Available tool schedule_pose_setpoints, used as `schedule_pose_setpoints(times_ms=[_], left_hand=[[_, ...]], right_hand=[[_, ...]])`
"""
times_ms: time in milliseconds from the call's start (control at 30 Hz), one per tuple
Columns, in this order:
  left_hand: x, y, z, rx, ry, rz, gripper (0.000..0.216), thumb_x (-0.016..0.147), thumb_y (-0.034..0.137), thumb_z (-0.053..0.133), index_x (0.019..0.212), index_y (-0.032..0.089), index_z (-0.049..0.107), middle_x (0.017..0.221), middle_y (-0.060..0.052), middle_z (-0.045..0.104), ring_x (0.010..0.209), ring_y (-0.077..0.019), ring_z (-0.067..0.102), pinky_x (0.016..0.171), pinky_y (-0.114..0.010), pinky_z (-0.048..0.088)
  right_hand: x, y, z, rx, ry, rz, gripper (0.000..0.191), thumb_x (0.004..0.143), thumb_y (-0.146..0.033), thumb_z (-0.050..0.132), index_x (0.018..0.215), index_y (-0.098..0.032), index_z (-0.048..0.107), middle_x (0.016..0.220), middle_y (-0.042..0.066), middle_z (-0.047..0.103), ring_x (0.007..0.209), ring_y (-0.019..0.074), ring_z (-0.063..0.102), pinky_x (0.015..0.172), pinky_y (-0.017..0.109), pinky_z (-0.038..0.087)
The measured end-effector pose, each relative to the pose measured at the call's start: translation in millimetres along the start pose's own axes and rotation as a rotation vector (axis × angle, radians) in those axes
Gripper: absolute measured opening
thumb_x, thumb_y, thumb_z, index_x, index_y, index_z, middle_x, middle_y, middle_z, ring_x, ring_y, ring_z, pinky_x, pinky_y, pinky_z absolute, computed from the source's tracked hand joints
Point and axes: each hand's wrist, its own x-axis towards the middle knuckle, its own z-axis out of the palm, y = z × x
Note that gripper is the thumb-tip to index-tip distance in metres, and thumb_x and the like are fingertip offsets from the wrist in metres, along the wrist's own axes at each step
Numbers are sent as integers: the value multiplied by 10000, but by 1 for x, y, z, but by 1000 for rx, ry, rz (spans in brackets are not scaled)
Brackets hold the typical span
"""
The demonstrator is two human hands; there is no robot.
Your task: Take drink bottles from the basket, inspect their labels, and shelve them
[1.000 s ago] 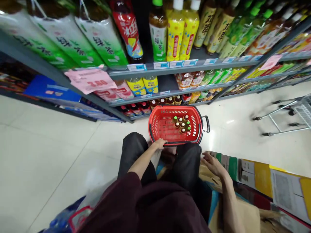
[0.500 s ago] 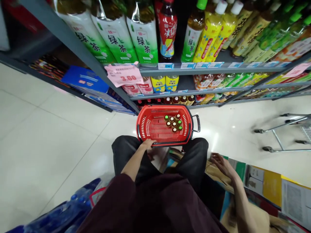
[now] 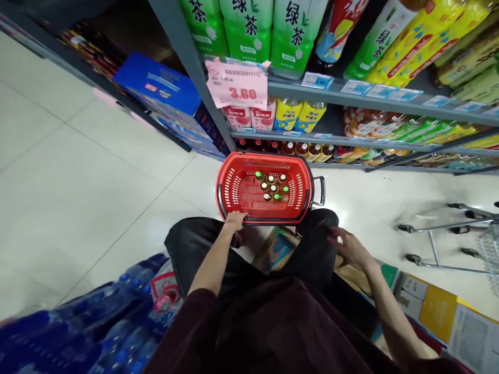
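A red shopping basket (image 3: 268,213) is in front of my knees, beside the lowest shelf. My left hand (image 3: 235,220) is closed around the near rim and black handle bar at its left end. Several small bottles (image 3: 273,188) with white or green caps stand in the basket, right of its middle. My right hand (image 3: 352,246) is by my right knee, holding nothing, with its fingers apart and slightly bent. I cannot tell whether it touches the trouser leg.
Shelves (image 3: 331,136) of bottled drinks run across the front, with a pink price sign (image 3: 236,85). Blue-wrapped bottle packs (image 3: 117,332) are at lower left, cartons (image 3: 438,311) at lower right. A metal trolley (image 3: 432,244) stands on the right. A blue box (image 3: 159,85) sits at upper left.
My right hand has moved left and up toward my right knee. My left hand stays on the basket. The view has shifted, so the shelf goods appear nearer and further right.
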Motion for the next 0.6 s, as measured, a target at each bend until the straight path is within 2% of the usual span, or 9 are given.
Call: schedule_pose_setpoints(times_ms=[133, 233, 367, 500, 600], left_hand=[[-15, 1, 14, -13, -17, -30, 804, 747, 239, 748, 1500, 278, 468, 1321, -170, 647, 1228, -342, 618, 1027, -435, 476], [-24, -11, 16, -13, -25, -83, 804, 749, 253, 743, 1500, 281, 458, 1333, -163, 641, 1239, -332, 609, 1026, -422, 479], [-36, -47, 13, 5, -15, -168, 799, 750, 264, 740, 1496, 285, 455, 1332, -156, 640, 1257, -330, 594, 1049, -428, 466], [-50, -91, 12, 20, -3, -225, 774, 762, 272, 733, 1489, 270, 467, 1313, -164, 648, 1241, -329, 601, 1060, -437, 453], [-62, -121, 17, 9, 6, -260, 774, 750, 324, 750, 1474, 282, 480, 1309, -157, 648, 1231, -329, 603, 1063, -440, 441]], right_hand=[[51, -35, 5, -92, 58, -130, 395, 997, -412, 504, 1318, -196, 578, 1229, 126, 701, 1185, 289, 639, 1055, 428, 483], [87, -58, 14, -198, 37, -90, 386, 997, -334, 520, 1342, -168, 568, 1320, 155, 663, 1245, 317, 594, 1069, 438, 458], [118, -81, 39, -353, -41, 34, 487, 1001, -347, 532, 1426, -113, 497, 1402, 220, 601, 1296, 386, 541, 1064, 482, 433], [137, -99, 76, -348, -96, 81, 574, 997, -374, 548, 1466, -57, 450, 1371, 276, 604, 1286, 415, 552, 1045, 518, 440], [148, -115, 110, -345, -144, 61, 646, 991, -359, 562, 1551, -103, 368, 1475, 267, 530, 1287, 417, 561, 1021, 513, 467]])
